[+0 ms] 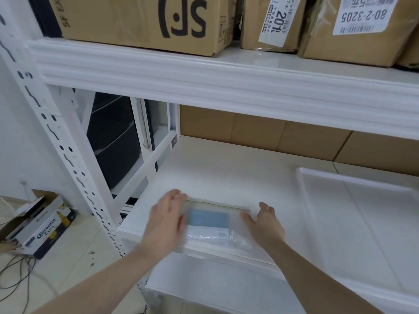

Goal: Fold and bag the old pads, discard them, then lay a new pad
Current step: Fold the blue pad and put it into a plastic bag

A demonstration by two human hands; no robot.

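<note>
Both flat hands [166, 219] [264, 223] flank crinkly clear bag [210, 225] on smooth shelf [226, 177].

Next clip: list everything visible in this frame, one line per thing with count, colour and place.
Shelving unit: one, white, fills the frame.
Cardboard boxes: at least three, brown, upper shelf; more behind the lower shelf.
Plastic-wrapped pack: one, clear wrap with blue and white inside, front edge of lower shelf.
Tray: one, white, lower shelf at right.
Beer carton: one, white and dark blue, floor at left.
Cables: several, dark, floor at left.
Left hand: open, at pack's left end.
Right hand: open, at pack's right end.
</note>
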